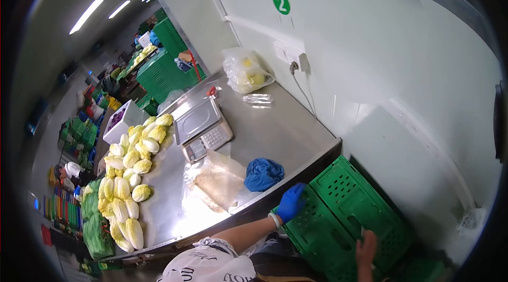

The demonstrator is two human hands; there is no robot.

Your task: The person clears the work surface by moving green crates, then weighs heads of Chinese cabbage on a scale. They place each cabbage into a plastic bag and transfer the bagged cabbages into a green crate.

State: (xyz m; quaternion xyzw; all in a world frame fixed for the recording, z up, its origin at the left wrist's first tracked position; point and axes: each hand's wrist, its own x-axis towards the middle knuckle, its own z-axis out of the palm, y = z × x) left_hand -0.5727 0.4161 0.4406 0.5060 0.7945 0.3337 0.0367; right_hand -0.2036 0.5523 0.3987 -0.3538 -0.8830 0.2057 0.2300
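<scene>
Crates of perforated green plastic (365, 202) lie by the blue-gloved left hand (291, 204) and bare right hand (366, 249); finger grip I cannot tell.

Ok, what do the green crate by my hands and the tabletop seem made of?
The green crate looks like moulded plastic, slightly glossy, with neat rows of holes. The tabletop looks like metal, perhaps stainless steel: smooth, grey, reflecting bright glare.

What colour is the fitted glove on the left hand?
The glove is blue; see the head view.
</scene>
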